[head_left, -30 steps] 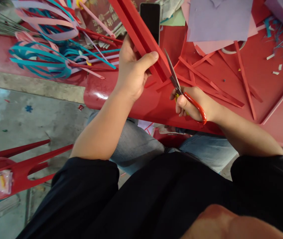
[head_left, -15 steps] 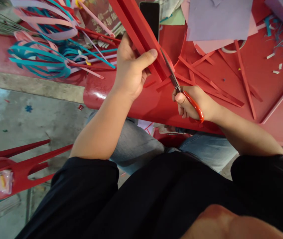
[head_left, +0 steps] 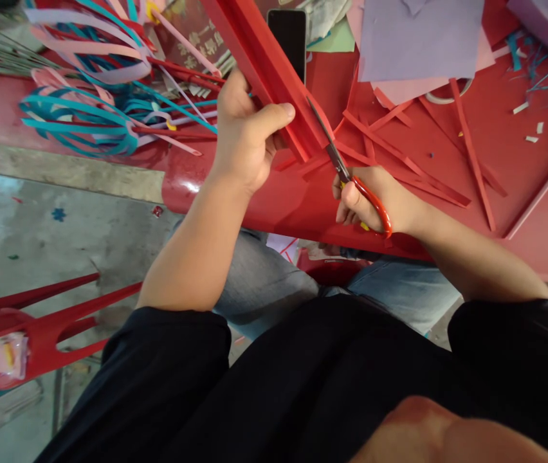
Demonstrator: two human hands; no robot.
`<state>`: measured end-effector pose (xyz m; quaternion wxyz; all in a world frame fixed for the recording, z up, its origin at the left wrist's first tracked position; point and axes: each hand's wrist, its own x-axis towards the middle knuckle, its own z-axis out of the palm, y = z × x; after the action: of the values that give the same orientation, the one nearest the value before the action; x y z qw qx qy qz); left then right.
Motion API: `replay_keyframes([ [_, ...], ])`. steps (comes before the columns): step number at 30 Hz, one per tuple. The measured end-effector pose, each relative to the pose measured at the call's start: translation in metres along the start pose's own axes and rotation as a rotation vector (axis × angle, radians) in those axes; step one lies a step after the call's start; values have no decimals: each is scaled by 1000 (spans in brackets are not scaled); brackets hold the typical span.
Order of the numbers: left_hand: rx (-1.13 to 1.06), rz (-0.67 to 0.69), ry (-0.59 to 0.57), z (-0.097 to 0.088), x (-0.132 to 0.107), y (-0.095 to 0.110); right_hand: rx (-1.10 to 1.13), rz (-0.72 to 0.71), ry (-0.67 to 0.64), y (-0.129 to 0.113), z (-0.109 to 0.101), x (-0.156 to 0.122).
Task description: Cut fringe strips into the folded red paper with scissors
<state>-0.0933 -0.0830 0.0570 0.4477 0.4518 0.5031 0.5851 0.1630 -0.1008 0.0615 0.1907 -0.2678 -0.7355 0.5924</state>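
My left hand [head_left: 249, 128] is closed on a long folded piece of red paper [head_left: 274, 71], thumb on top and fingers beneath. The paper slants from the top of the view down toward the right. My right hand [head_left: 375, 196] grips a pair of scissors [head_left: 336, 161] with red handles. Its blades lie along the paper's right edge, pointing up and left, and a narrow red strip stands off on their far side. Several cut red strips [head_left: 409, 164] lie on the table just right of the scissors.
The red table [head_left: 520, 206] bears a black phone [head_left: 287, 42] behind the paper, purple sheets [head_left: 419, 38] and a tape roll [head_left: 447, 95]. Bundles of looped teal and pink strips [head_left: 81, 116] lie at left. A red stool [head_left: 47, 347] stands on the floor at lower left.
My left hand and the red paper have shifted slightly left and down. The scissors have moved only a little, still at the paper's right edge.
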Motion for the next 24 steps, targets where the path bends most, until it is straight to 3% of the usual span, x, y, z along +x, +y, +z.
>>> replay_keyframes([
  [4,6,-52,-15,5,-2,5,-28,-88,-21,3,1,1],
  [9,-31,-15,-7,13,-6,6,-60,-128,-13,4,1,3],
  [17,50,-80,-196,11,-16,4,-62,-156,21,5,3,4],
  [24,56,-66,-157,10,-11,-4,-83,-149,-7,6,0,3],
])
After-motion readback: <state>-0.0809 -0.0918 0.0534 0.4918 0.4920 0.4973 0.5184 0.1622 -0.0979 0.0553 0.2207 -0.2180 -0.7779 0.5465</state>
